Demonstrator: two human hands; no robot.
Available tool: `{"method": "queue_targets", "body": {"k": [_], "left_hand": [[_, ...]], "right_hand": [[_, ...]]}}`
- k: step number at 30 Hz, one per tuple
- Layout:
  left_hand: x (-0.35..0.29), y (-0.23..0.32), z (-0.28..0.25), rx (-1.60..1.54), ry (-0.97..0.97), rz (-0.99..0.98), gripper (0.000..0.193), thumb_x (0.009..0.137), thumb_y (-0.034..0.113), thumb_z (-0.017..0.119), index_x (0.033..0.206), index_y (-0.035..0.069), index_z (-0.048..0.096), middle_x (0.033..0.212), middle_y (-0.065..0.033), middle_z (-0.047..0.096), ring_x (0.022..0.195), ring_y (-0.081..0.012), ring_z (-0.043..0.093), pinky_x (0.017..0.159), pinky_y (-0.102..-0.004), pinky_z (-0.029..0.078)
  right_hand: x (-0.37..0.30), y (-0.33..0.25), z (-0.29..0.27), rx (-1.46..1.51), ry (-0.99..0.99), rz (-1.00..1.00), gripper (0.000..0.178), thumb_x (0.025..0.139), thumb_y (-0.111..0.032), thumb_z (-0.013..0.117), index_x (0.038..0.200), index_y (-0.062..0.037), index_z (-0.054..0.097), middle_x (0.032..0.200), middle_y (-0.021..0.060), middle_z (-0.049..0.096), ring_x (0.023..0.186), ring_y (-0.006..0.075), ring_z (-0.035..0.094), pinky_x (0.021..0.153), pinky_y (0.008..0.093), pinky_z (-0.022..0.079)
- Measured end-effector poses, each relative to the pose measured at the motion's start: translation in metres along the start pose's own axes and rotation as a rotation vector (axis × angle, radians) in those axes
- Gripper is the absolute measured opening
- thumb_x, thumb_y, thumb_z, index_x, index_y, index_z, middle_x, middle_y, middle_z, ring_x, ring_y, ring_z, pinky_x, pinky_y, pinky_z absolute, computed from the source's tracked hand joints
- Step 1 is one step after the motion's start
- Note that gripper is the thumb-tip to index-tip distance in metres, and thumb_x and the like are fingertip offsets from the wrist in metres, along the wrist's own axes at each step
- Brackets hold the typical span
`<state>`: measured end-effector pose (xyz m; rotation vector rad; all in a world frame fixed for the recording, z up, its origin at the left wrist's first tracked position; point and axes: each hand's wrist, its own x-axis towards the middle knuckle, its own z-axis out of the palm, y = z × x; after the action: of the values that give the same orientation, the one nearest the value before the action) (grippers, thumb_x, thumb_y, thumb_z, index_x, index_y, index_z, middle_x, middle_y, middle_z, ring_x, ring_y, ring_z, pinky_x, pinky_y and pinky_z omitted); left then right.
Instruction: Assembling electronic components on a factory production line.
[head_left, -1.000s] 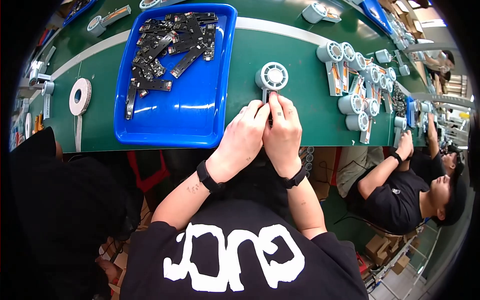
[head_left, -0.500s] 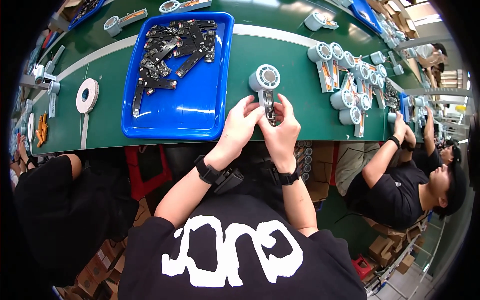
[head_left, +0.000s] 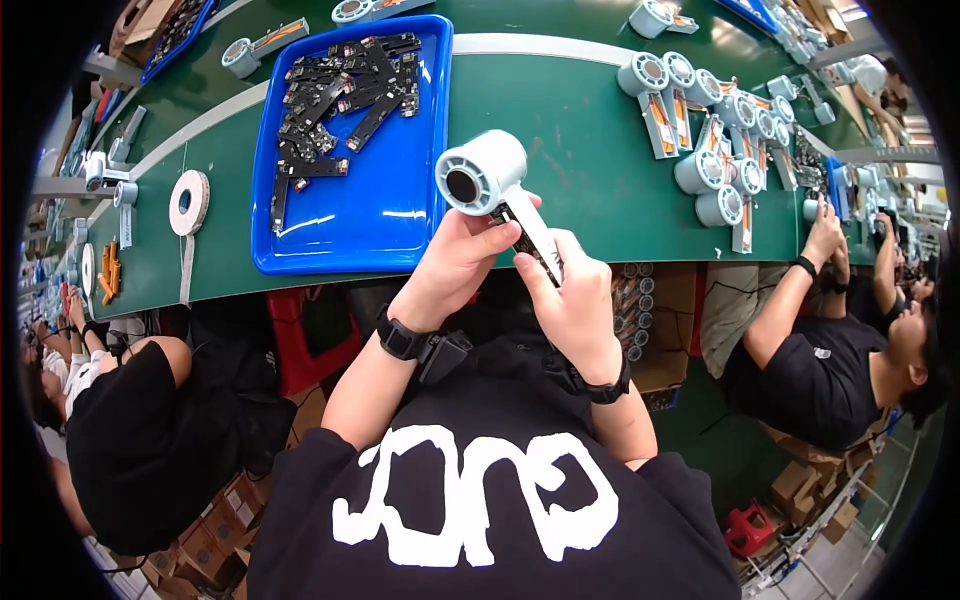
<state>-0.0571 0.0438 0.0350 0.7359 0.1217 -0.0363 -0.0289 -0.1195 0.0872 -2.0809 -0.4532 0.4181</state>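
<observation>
A light blue handheld fan [head_left: 503,163] is raised off the table, tilted, its round head toward the upper left and its handle slanting down to the right. Dark circuit parts show along the handle's exposed side. My left hand [head_left: 447,265] grips it just below the head, thumb on the handle. With thumb and fingers, my right hand [head_left: 580,305] clasps the handle's lower part. To the left, a blue tray [head_left: 340,257] holds a heap of black circuit boards [head_left: 372,120].
Several fan housings [head_left: 705,172] with orange parts in their handles lie grouped at the right. A white tape roll [head_left: 188,203] sits left of the tray, near orange pieces [head_left: 109,272]. A co-worker [head_left: 835,345] works on the right; another person [head_left: 130,440] sits at left.
The fan has been lifted from the table, moved left and nearer, and turned so its head tilts left. Both hands have closed around it, the left under the head.
</observation>
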Motion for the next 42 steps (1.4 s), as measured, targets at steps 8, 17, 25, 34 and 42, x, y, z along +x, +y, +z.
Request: {"method": "queue_targets", "body": {"k": [8,17,25,34,42], "left_hand": [[-0.005,-0.004,-0.022,-0.167,-0.197,-0.017,0.049,0.093,0.006,0.072,0.137,0.002,0.052,0.126,-0.0082,0.063,0.116,-0.019,0.062,0.1,-0.0371,0.05],[0.018,-0.01,0.031,0.358,0.308,0.055,0.043,0.092,0.002,0.072,0.132,-0.002,0.056,0.115,-0.0079,0.067,0.103,-0.0138,0.065,0.092,-0.0314,0.052],[0.024,-0.012,0.06,0.411,0.288,0.023,0.035,0.092,0.0,0.07,0.125,-0.006,0.061,0.109,-0.0065,0.069,0.099,-0.0126,0.066,0.089,-0.0292,0.053],[-0.041,0.043,0.03,0.772,0.138,0.152,0.019,0.093,0.0,0.063,0.111,-0.004,0.067,0.107,-0.0094,0.068,0.098,-0.018,0.066,0.088,-0.0272,0.051],[-0.13,0.058,-0.053,1.183,0.273,0.542,0.013,0.095,0.0,0.056,0.095,-0.005,0.069,0.081,-0.0109,0.065,0.072,-0.0191,0.06,0.066,-0.0289,0.048]], "right_hand": [[-0.001,0.005,0.009,0.022,0.145,-0.362,0.027,0.093,-0.016,0.072,0.111,0.0008,0.061,0.074,0.0181,0.065,0.062,0.0378,0.065,0.059,0.0423,0.052],[0.02,0.03,-0.017,-0.285,0.276,-0.406,0.047,0.089,-0.012,0.073,0.128,0.0056,0.054,0.104,0.023,0.062,0.09,0.0368,0.062,0.081,0.0434,0.052],[0.041,0.044,-0.013,-0.477,0.279,-0.478,0.049,0.089,-0.009,0.068,0.133,0.0044,0.051,0.112,0.0205,0.057,0.099,0.0368,0.056,0.085,0.0438,0.05],[0.137,0.02,-0.052,-0.195,0.211,-0.418,0.031,0.1,-0.01,0.058,0.128,0.0035,0.054,0.108,0.0191,0.06,0.099,0.0312,0.06,0.089,0.0396,0.048],[0.413,0.078,-0.123,-0.395,0.02,-0.223,0.038,0.098,-0.03,0.059,0.114,0.0038,0.065,0.1,0.0184,0.069,0.091,0.0287,0.065,0.078,0.0419,0.051]]}}
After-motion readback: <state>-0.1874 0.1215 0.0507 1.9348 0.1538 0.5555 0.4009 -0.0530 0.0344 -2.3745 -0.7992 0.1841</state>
